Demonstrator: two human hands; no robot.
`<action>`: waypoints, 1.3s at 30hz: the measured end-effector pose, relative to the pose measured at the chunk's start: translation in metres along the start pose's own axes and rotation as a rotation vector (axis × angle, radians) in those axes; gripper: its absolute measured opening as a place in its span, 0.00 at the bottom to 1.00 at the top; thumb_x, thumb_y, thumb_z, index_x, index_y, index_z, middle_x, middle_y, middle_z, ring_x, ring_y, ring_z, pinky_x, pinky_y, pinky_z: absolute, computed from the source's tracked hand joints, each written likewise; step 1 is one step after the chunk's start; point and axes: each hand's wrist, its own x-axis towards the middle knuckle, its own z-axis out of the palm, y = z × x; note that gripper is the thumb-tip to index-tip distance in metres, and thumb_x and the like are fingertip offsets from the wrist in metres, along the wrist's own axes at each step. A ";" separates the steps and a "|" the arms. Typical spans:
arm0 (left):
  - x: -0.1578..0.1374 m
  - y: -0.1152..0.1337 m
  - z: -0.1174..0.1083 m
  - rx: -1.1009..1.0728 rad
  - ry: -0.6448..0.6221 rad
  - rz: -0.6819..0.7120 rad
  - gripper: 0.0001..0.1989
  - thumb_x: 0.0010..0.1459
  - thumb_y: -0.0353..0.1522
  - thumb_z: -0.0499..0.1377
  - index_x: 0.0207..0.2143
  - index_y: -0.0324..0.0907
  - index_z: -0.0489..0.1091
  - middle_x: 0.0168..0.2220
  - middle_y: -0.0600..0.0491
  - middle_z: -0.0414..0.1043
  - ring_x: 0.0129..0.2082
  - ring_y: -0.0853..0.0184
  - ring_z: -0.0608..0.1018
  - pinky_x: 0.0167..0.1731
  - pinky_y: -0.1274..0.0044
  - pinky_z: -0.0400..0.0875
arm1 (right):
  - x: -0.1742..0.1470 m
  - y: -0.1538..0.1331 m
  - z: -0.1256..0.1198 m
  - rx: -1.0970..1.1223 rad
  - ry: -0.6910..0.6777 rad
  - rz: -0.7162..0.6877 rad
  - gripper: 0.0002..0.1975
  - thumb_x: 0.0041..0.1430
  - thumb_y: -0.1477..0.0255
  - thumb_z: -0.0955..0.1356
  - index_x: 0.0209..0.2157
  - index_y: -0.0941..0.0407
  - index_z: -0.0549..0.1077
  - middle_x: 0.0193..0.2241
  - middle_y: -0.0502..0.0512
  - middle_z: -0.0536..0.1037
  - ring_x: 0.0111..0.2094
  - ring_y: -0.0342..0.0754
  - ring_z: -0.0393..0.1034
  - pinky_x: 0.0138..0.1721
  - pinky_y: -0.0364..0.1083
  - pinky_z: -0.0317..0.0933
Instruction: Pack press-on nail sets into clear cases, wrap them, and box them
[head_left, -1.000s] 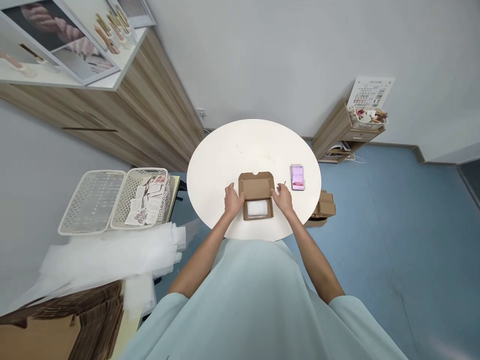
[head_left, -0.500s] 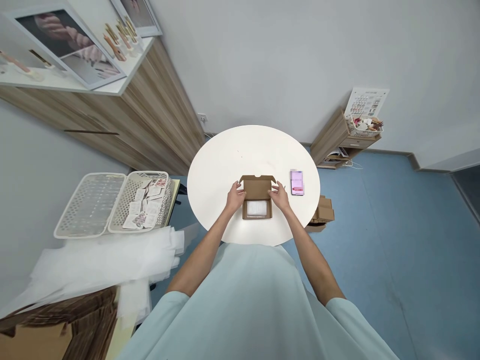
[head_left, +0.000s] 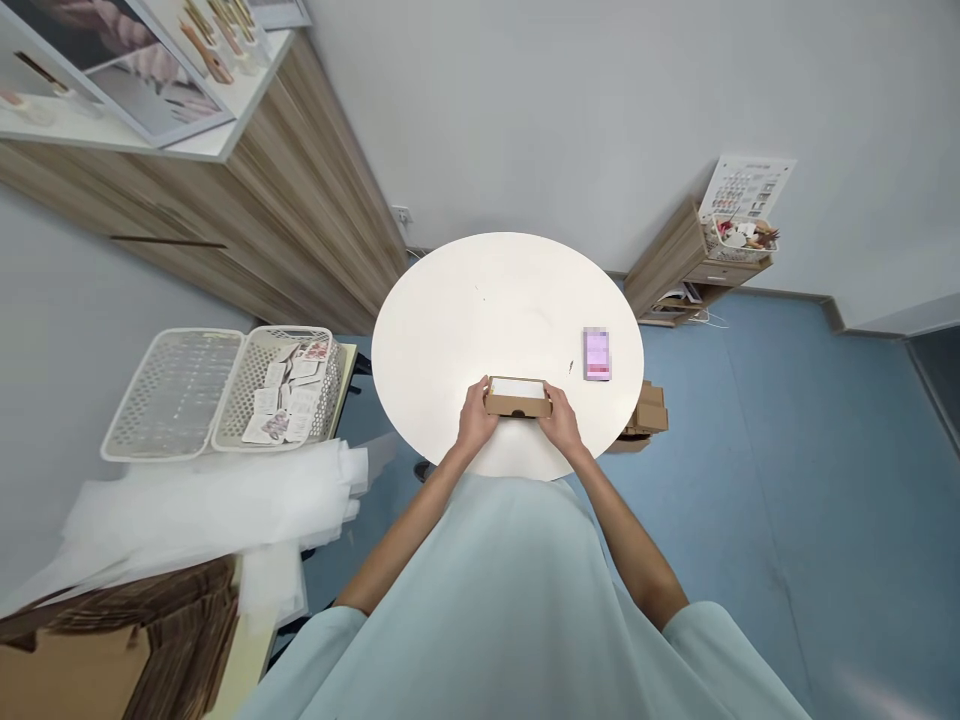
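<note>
A small brown cardboard box (head_left: 517, 405) is held between my two hands near the front of the white round table (head_left: 442, 300). Its lid looks folded down, and a white rectangle shows on the upper face. A dark half-round notch marks the side towards me. My left hand (head_left: 476, 422) wraps the box's left end, fingers at the far corner. At the right end, my right hand (head_left: 559, 420) grips in the same way. The inside of the box is hidden. To the right of the box lies a phone (head_left: 597, 355) with a pinkish screen.
On the left stand a white perforated basket (head_left: 330, 390) with printed cards, white sheeting (head_left: 217, 510) and stacked flat cardboard (head_left: 180, 640). Cardboard boxes (head_left: 651, 408) sit beyond the table's right edge. A wooden cabinet (head_left: 300, 200) and a small shelf unit (head_left: 667, 260) stand behind.
The box's raised lid has come down, covering the white contents. Both hands have moved from the lid's corners to the box's ends. The view has shifted slightly.
</note>
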 end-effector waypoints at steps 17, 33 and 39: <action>-0.057 -0.029 -0.014 0.248 -0.088 0.214 0.30 0.70 0.29 0.53 0.73 0.45 0.57 0.69 0.45 0.68 0.67 0.57 0.72 0.66 0.61 0.70 | -0.059 0.003 0.003 -0.189 -0.046 0.056 0.32 0.70 0.71 0.65 0.72 0.58 0.58 0.67 0.67 0.70 0.66 0.61 0.67 0.64 0.61 0.65; -0.063 -0.013 -0.004 0.202 -0.222 -0.187 0.27 0.62 0.28 0.59 0.63 0.47 0.72 0.47 0.50 0.84 0.48 0.56 0.84 0.50 0.70 0.76 | -0.062 -0.015 0.002 -0.092 -0.213 0.330 0.15 0.70 0.68 0.68 0.56 0.51 0.75 0.50 0.54 0.84 0.48 0.54 0.80 0.47 0.46 0.70; -0.060 -0.025 0.001 0.182 -0.190 -0.226 0.20 0.64 0.27 0.56 0.57 0.45 0.75 0.47 0.48 0.84 0.51 0.54 0.84 0.52 0.65 0.76 | -0.064 0.004 0.011 0.018 -0.115 0.304 0.19 0.68 0.78 0.63 0.56 0.53 0.76 0.49 0.57 0.84 0.49 0.54 0.80 0.51 0.50 0.72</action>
